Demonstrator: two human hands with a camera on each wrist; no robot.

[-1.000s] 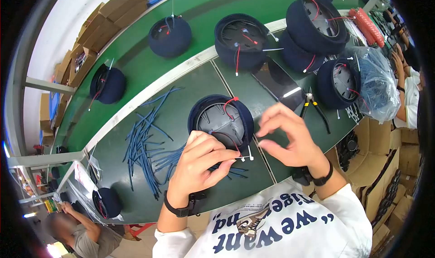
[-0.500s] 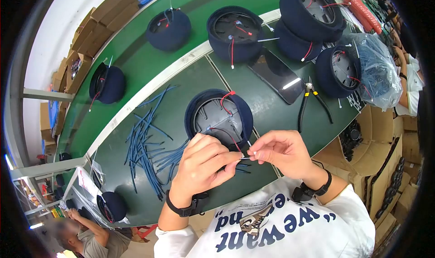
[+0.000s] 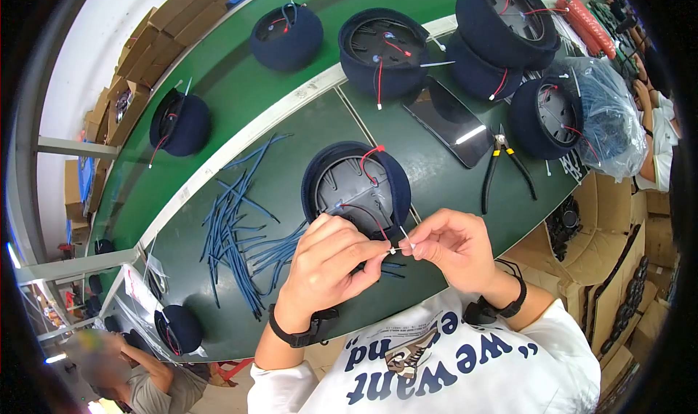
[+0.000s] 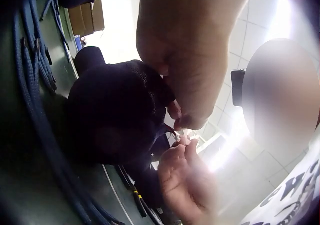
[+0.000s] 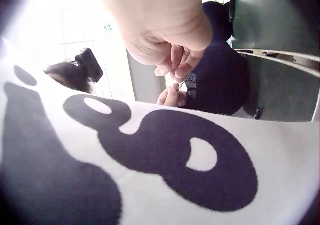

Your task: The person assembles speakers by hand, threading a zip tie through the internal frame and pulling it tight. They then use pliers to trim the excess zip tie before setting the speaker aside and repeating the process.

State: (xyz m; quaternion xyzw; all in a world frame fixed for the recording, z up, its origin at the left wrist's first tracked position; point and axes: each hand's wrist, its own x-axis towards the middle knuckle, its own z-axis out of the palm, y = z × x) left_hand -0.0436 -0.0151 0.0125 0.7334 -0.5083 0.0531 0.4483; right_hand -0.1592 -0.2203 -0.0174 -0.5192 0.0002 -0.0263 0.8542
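A round navy fabric-covered shell (image 3: 398, 178) with a grey plastic inside stands on the green table in the head view, red wires coming from it. At its near edge the left hand (image 3: 327, 268) pinches a thin wire end with a small white connector (image 3: 393, 251). Thumb and forefinger of the right hand (image 3: 454, 250) pinch a thin white piece right beside that connector, the fingertips of both hands nearly meeting. In the left wrist view the shell (image 4: 115, 115) is dark, and the fingertips hide most of the small parts.
Blue cords (image 3: 236, 232) lie left of the shell. Behind and right are a black phone (image 3: 451, 119), pliers (image 3: 491, 178), more navy shells (image 3: 382, 79) and a plastic bag (image 3: 611, 123). Cardboard boxes (image 3: 611, 232) stand at the right. Another person (image 3: 149, 374) sits at lower left.
The right hand, apart and spread a second ago, has come left to the left hand's fingertips and pinches there. The left hand keeps its pinch by the shell.
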